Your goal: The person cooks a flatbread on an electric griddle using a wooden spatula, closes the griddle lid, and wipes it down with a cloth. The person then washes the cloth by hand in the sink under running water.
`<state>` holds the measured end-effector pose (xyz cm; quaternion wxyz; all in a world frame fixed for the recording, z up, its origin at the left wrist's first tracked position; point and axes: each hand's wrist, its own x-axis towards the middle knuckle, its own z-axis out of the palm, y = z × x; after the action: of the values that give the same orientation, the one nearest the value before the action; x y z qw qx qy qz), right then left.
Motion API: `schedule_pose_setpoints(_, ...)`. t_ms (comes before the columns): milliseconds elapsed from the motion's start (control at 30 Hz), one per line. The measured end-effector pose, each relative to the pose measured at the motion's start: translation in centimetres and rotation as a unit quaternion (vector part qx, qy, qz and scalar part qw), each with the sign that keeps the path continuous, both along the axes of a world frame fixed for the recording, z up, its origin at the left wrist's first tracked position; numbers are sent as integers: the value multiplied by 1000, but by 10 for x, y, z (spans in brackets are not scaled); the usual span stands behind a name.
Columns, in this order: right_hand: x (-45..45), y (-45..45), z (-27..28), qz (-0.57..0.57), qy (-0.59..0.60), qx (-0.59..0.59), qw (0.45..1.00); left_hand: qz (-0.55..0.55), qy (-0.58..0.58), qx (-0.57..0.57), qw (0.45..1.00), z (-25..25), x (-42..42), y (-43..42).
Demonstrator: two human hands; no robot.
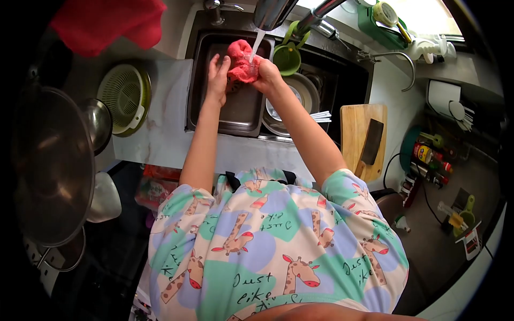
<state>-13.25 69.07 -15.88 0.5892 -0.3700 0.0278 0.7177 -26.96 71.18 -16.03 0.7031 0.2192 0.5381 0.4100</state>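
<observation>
A wet red cloth [243, 63] is bunched up under a stream of running water [258, 43] from the faucet [269, 13], above the left basin of the sink [235, 115]. My right hand [266, 76] is closed on the cloth's right side. On the other side, my left hand [218, 79] has its fingers stretched upward and apart, right beside the cloth; whether its fingertips touch it is hard to tell.
Right of the basin, a green strainer [287, 58] hangs above stacked bowls [308, 91]. A cleaver [371, 140] lies on a wooden cutting board [349, 125] on the right counter. Colanders [122, 96] and a large wok [51, 166] stand at left.
</observation>
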Motion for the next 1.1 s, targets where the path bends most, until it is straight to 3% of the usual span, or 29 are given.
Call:
schedule_pose_setpoints(100,-10,0,4,8,4,-35,999,-54,-266,-91,958,-22,-3,1)
schedule_pose_setpoints(233,-6,-4,-8,-63,-21,-41,997,16,-124,77,989,-24,13,-4)
schedule_pose_setpoints(333,4,-8,4,-6,64,4,998,-76,7,218,973,-8,16,-11)
schedule_pose_setpoints(467,1,-8,-5,14,42,-56,997,-178,10,151,972,-20,21,-19)
schedule_pose_setpoints(500,-2,-9,-10,23,44,-74,996,-109,121,212,964,-32,26,-22)
schedule_pose_setpoints(567,-15,-8,-14,17,-23,-94,995,35,329,323,886,-52,43,-22)
schedule_pose_setpoints(667,-19,-13,-13,21,-86,-82,993,53,165,264,949,-48,48,-12)
schedule_pose_setpoints(700,-20,-15,-17,23,-116,-72,990,-10,123,232,965,-49,42,-9)
schedule_pose_setpoints(933,-9,-18,-23,53,-130,-84,987,-22,86,172,981,-54,42,-10)
schedule_pose_setpoints(1000,-20,-16,-7,-4,-193,-108,975,-35,79,142,986,-58,34,-13)
schedule_pose_setpoints(1033,-25,-20,-2,-33,-223,-123,966,-33,73,155,985,-50,30,-15)
schedule_pose_setpoints(1100,-20,-30,6,22,-223,-81,971,-91,11,106,990,-28,13,-20)
